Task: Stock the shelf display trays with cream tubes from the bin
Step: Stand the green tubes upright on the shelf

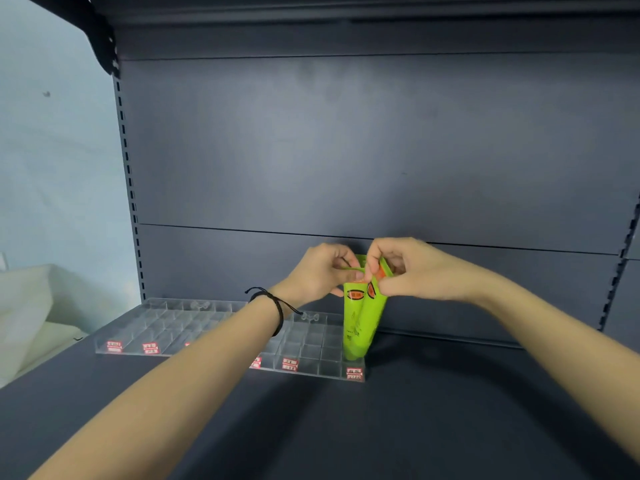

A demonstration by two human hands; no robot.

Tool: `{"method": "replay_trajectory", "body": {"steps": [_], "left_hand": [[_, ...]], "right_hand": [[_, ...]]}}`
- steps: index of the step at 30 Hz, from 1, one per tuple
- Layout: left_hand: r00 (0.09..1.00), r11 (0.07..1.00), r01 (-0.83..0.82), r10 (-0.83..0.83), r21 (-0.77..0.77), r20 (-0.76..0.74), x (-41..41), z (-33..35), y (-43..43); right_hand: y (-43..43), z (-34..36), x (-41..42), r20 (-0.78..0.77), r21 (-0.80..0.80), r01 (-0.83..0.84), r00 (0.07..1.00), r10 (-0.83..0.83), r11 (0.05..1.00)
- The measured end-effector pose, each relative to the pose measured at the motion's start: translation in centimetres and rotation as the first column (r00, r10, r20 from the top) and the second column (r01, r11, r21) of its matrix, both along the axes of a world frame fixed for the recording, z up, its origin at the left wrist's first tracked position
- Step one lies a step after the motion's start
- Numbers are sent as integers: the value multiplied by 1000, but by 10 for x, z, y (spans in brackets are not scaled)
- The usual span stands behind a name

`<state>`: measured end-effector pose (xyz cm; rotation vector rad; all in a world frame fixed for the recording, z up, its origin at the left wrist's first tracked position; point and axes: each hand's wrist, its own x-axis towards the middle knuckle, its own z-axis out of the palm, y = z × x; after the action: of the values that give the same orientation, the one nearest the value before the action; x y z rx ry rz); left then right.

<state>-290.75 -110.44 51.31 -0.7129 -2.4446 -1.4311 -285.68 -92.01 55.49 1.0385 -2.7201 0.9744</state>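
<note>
While the dark shelf (433, 410) carries a clear tray (311, 344) near its back edge, L hand (320, 271) & R hand (412, 268) each pinch the tops of green tubes (360, 317), upright in the tray's front-right corner. Black cord (277, 310) on L wrist.

tubes (360, 313) in tray's (214, 327) right end

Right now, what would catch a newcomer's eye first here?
The bright green tubes stand out against the dark shelf: they stand upright in the right end of a clear tray, pinched at their tops by both hands, the left hand and the right hand. The tray's other compartments look empty, with small red labels along its front, and a black cord circles the left wrist.
</note>
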Motion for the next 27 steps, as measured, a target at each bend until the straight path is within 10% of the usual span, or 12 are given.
{"method": "replay_trajectory", "body": {"steps": [27], "left_hand": [[976, 981, -32, -11, 189, 219, 1, 0, -4]], "right_hand": [[-10, -21, -30, 17, -118, -8, 1000, 10, 993]]}}
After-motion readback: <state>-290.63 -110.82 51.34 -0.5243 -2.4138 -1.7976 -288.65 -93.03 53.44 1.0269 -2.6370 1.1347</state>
